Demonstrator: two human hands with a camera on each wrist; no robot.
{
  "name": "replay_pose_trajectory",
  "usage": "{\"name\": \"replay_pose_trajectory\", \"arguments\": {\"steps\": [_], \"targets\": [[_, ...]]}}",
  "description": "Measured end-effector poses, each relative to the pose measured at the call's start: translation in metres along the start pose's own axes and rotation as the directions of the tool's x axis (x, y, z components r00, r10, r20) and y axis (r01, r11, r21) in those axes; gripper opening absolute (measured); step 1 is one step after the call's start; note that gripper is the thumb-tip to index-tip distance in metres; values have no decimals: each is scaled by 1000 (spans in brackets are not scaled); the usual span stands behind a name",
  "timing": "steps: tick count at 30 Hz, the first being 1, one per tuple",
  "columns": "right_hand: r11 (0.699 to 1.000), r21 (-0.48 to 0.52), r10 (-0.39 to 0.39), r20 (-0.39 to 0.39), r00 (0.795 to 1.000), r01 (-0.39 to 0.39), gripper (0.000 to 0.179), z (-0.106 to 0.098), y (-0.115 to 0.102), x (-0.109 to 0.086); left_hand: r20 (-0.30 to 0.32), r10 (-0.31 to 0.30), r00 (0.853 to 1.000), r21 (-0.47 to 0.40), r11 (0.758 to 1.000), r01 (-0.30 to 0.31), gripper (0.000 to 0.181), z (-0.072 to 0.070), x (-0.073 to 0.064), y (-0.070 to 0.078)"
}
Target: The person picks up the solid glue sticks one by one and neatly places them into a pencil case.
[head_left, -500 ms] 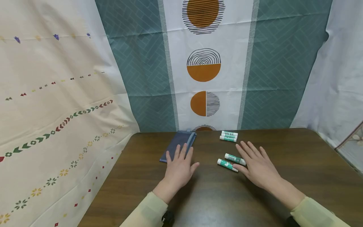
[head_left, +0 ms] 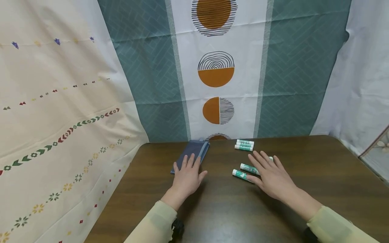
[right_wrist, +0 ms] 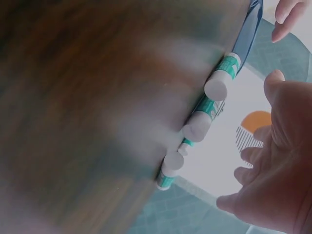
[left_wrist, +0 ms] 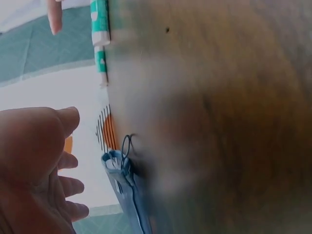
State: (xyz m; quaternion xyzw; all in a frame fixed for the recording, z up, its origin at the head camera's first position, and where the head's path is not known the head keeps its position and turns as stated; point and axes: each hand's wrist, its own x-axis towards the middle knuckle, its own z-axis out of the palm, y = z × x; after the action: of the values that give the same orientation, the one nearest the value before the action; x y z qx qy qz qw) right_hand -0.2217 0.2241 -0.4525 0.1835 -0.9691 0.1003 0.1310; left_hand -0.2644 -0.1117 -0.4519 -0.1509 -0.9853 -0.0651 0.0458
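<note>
My left hand (head_left: 186,179) is held above the table with straight, spread fingers, just in front of a flat dark blue zippered pouch (head_left: 189,152). In the left wrist view the pouch (left_wrist: 127,190) has a small cord loop at its end. Over on the right, my right hand (head_left: 274,177) hovers palm down, its fingers spread. Beneath and beside it lie two green-and-white glue sticks, the nearer stick (head_left: 241,174) and the farther stick (head_left: 249,168). Behind its fingers shows the white end of another stick (head_left: 271,158). Neither hand holds anything.
Two more glue sticks (head_left: 244,145) lie side by side near the back edge of the brown wooden table (head_left: 222,209). A patterned cloth (head_left: 155,84) hangs right behind that edge. To the left hangs a cream cloth (head_left: 67,101), to the right a white one.
Both hands have shifted slightly left, still spread. The white end of a glue stick now shows behind the right fingers. The pouch and sticks stay in place.
</note>
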Motion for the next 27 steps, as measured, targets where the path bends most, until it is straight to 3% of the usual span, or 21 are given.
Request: {"name": "replay_pose_trajectory", "arguments": {"steps": [18, 27], "targets": [[999, 8, -49, 24, 999, 48, 82, 5, -24, 20, 92, -108, 990, -30, 993, 111, 75, 5, 18, -18], [998, 9, -55, 48, 997, 55, 81, 9, -33, 25, 116, -113, 987, -51, 991, 120, 72, 6, 19, -24]]}}
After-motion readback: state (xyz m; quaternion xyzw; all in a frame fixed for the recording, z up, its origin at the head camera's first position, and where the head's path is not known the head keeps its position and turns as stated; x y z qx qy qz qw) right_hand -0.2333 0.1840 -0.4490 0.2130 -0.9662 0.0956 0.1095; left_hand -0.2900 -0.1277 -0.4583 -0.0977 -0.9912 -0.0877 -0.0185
